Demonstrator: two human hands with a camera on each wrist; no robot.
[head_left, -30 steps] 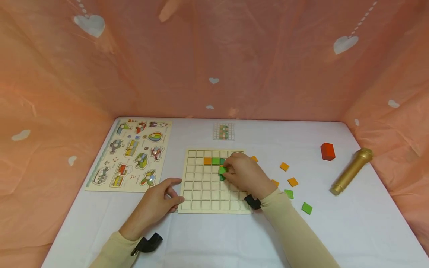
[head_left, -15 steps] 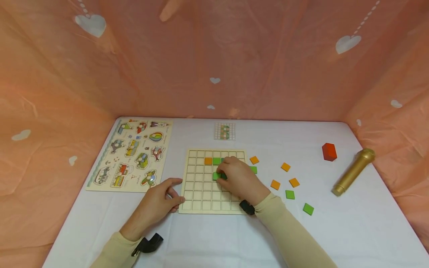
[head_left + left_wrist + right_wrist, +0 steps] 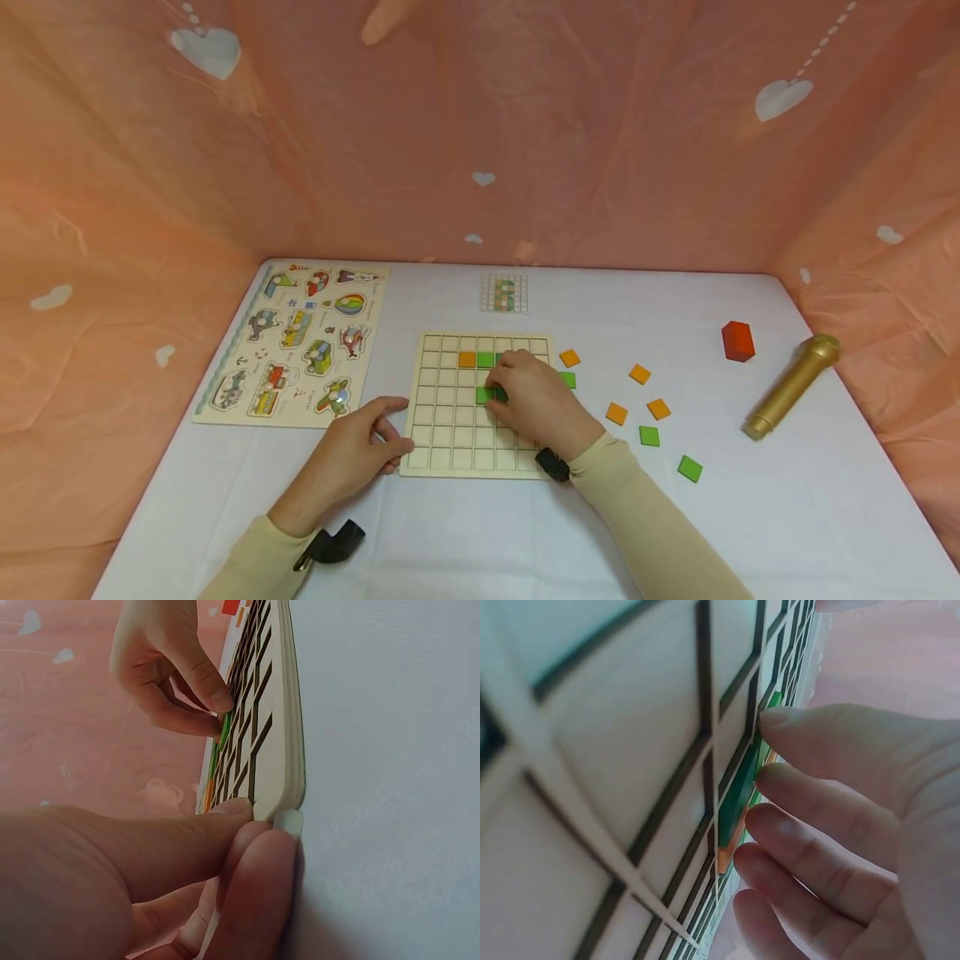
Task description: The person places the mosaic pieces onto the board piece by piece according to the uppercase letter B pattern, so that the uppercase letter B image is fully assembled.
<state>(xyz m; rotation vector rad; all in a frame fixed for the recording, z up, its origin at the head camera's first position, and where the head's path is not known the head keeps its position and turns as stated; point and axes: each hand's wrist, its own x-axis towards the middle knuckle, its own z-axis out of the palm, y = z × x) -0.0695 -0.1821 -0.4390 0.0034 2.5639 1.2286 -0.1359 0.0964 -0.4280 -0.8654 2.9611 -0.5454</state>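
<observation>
A wooden grid board (image 3: 442, 435) lies on the white table. My left hand (image 3: 351, 446) grips its left edge, with the thumb on top near a corner in the left wrist view. With thumb and index finger, my right hand (image 3: 543, 402) pinches a light green square tile (image 3: 483, 396) at a cell in the board's middle. A dark green tile (image 3: 737, 796) sits beside it, partly covered by my fingers in the head view. One row farther back than the hand's fingertips are an orange tile (image 3: 467, 359) and another light green tile (image 3: 486, 359).
Right of the board lie several loose tiles, among them an orange tile (image 3: 617, 413) and a green tile (image 3: 690, 468). A pattern card (image 3: 504, 293) is behind the board. A picture puzzle (image 3: 292, 350) lies left; a red block (image 3: 738, 341) and gold tube (image 3: 792, 387) lie right.
My right hand has moved slightly left and toward me, lowering the light green tile from above the grid to a cell beside the dark green tile. My left hand has stayed put.
</observation>
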